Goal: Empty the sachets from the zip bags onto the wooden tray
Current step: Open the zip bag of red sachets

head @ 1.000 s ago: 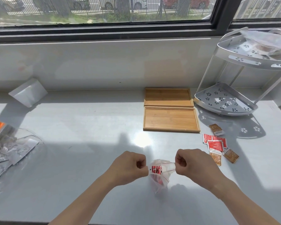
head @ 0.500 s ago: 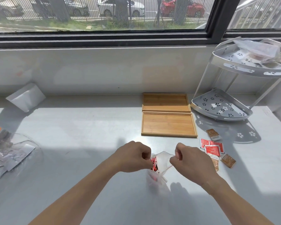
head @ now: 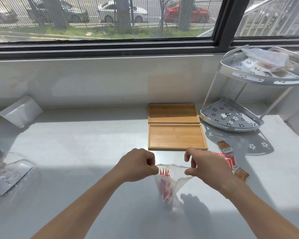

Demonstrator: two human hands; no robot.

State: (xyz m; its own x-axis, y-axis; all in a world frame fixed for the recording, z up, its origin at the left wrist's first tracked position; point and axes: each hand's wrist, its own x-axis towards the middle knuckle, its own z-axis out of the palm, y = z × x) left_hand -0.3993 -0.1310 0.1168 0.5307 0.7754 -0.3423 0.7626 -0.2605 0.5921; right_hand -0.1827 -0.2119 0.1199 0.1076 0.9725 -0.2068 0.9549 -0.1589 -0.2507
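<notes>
A clear zip bag (head: pixel 169 185) with red sachets (head: pixel 165 182) inside hangs between my hands above the counter, just in front of the near wooden tray (head: pixel 177 137). My left hand (head: pixel 136 164) pinches the bag's left rim and my right hand (head: pixel 205 165) pinches the right rim, so the mouth gapes open. A second wooden tray (head: pixel 173 113) lies behind the first. Both trays hold nothing. Loose red sachets (head: pixel 229 158) and brown sachets (head: pixel 223 147) lie on the counter to the right, partly hidden by my right hand.
A white two-tier corner rack (head: pixel 231 118) stands at the back right, with a plastic bag (head: pixel 266 57) on its top shelf. Empty clear bags (head: pixel 9 173) lie at the left edge. A white box (head: pixel 20 111) leans by the back wall.
My hands and the bag have moved up and toward the near tray. The bag's mouth is pulled wider apart than before.
</notes>
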